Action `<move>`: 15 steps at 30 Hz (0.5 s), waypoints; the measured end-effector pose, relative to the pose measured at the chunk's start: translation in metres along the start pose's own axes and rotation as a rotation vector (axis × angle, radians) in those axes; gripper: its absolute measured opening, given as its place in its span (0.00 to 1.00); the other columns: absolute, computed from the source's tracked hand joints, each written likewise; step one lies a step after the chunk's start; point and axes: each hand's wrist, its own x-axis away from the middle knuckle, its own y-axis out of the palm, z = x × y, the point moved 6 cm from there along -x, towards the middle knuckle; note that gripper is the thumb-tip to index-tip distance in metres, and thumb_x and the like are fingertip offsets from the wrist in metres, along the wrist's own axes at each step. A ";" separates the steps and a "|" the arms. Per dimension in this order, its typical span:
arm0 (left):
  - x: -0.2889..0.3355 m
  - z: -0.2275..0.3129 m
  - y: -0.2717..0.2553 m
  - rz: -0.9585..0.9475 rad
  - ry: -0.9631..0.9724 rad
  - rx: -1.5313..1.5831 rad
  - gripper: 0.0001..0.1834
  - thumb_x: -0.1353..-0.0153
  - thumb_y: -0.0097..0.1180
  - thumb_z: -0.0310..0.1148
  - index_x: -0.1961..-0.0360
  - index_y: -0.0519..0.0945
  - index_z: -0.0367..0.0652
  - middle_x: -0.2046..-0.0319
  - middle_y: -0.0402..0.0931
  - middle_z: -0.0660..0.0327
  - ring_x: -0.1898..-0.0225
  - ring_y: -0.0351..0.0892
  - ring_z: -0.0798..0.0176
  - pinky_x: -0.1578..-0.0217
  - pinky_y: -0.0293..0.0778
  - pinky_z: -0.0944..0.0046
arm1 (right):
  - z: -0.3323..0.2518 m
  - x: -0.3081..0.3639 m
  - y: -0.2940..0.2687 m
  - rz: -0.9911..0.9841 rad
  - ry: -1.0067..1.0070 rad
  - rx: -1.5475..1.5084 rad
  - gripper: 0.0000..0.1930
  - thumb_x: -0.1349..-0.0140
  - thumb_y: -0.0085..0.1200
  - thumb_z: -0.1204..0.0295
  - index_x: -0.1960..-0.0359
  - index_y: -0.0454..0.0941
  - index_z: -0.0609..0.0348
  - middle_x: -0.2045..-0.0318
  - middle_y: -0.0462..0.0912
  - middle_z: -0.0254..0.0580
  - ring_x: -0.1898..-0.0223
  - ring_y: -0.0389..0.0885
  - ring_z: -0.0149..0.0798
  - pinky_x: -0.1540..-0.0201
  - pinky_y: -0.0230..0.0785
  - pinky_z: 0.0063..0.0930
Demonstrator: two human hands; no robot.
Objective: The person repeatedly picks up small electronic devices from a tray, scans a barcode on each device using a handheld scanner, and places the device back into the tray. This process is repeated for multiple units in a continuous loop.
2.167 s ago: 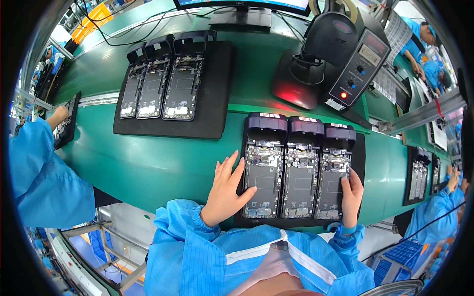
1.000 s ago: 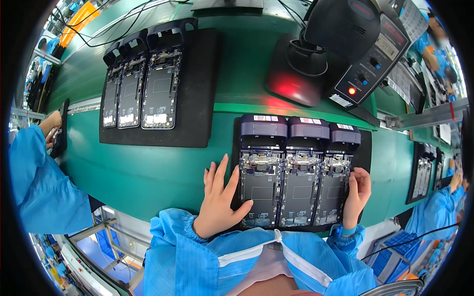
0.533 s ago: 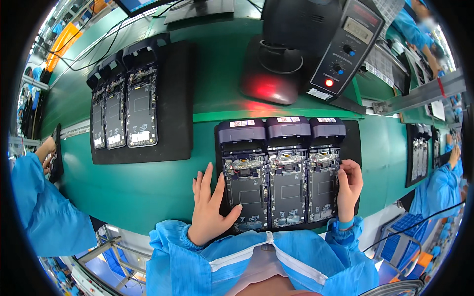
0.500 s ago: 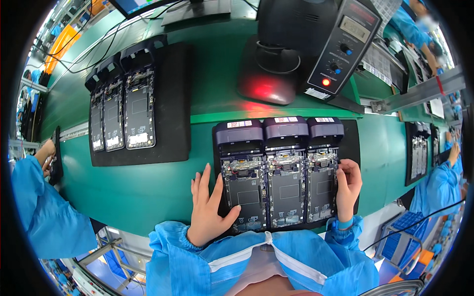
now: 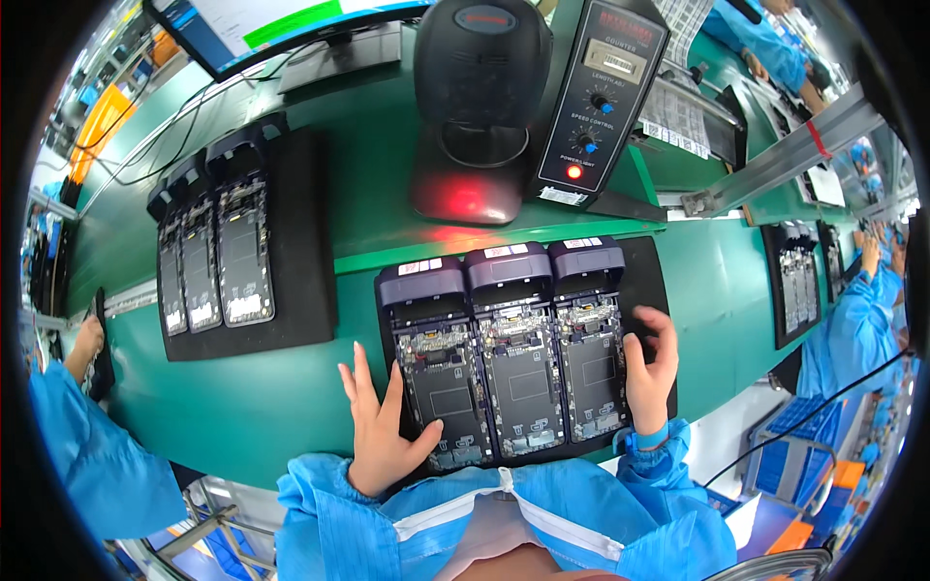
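Observation:
Three handheld electronic devices with bare circuit boards and dark purple raised ends lie side by side on a black mat (image 5: 647, 281): the left device (image 5: 441, 387), the middle device (image 5: 523, 378) and the right device (image 5: 593, 368). My left hand (image 5: 381, 436) is open at the left device, fingers spread along the mat's left edge and thumb over the device's lower left part. Beside the right device is my right hand (image 5: 654, 378). Its fingers are bent, with a gap between thumb and forefinger, and nothing shows in it.
A second black mat (image 5: 300, 252) with similar devices (image 5: 242, 257) lies to the left. Beyond my devices stand a black scanner (image 5: 475, 107) glowing red at its base and a control box (image 5: 601, 97) with knobs. A monitor (image 5: 281, 24) is behind. Co-workers' sleeves (image 5: 107, 455) show at both sides.
The whole view has shifted, so the bench and devices sit further left and slightly lower. My right fingers have parted from the right device's edge. My left hand keeps its place.

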 end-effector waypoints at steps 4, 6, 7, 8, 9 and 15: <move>0.009 0.003 0.015 -0.059 -0.028 0.101 0.52 0.58 0.59 0.44 0.40 0.42 0.32 0.40 0.27 0.34 0.39 0.23 0.30 0.43 0.30 0.39 | 0.001 0.006 -0.030 0.185 -0.072 0.326 0.25 0.53 0.52 0.76 0.50 0.62 0.61 0.51 0.64 0.49 0.47 0.58 0.49 0.44 0.48 0.38; 0.016 0.000 0.022 -0.010 0.038 0.156 0.53 0.56 0.59 0.45 0.40 0.39 0.30 0.40 0.25 0.35 0.39 0.21 0.31 0.43 0.29 0.40 | 0.019 0.010 -0.036 0.020 0.014 0.351 0.30 0.54 0.53 0.74 0.46 0.58 0.60 0.50 0.64 0.50 0.46 0.57 0.51 0.43 0.47 0.39; 0.017 -0.003 0.025 -0.011 0.076 0.178 0.53 0.55 0.58 0.46 0.40 0.38 0.31 0.40 0.24 0.35 0.39 0.20 0.32 0.43 0.28 0.41 | 0.026 0.016 -0.038 -0.046 0.023 0.315 0.32 0.54 0.53 0.74 0.44 0.57 0.59 0.49 0.63 0.51 0.46 0.56 0.51 0.43 0.47 0.39; 0.018 -0.005 0.027 -0.021 0.082 0.223 0.52 0.54 0.58 0.46 0.39 0.39 0.33 0.39 0.24 0.38 0.38 0.20 0.34 0.42 0.28 0.42 | 0.029 0.018 -0.036 -0.118 0.029 0.282 0.33 0.54 0.53 0.73 0.43 0.55 0.58 0.48 0.62 0.51 0.46 0.56 0.51 0.43 0.47 0.39; 0.015 -0.008 0.028 -0.049 0.073 0.305 0.50 0.54 0.58 0.45 0.40 0.42 0.30 0.39 0.25 0.39 0.38 0.21 0.34 0.42 0.30 0.44 | 0.024 0.019 -0.033 -0.139 -0.014 0.234 0.34 0.54 0.53 0.73 0.43 0.56 0.57 0.47 0.62 0.51 0.45 0.56 0.51 0.43 0.48 0.39; 0.020 -0.029 0.027 0.252 -0.334 1.983 0.35 0.48 0.41 0.20 0.39 0.44 0.35 0.37 0.40 0.53 0.38 0.48 0.59 0.40 0.45 0.62 | 0.052 -0.025 -0.039 -0.269 0.328 -0.388 0.27 0.50 0.48 0.79 0.45 0.59 0.63 0.57 0.73 0.45 0.55 0.71 0.33 0.53 0.63 0.24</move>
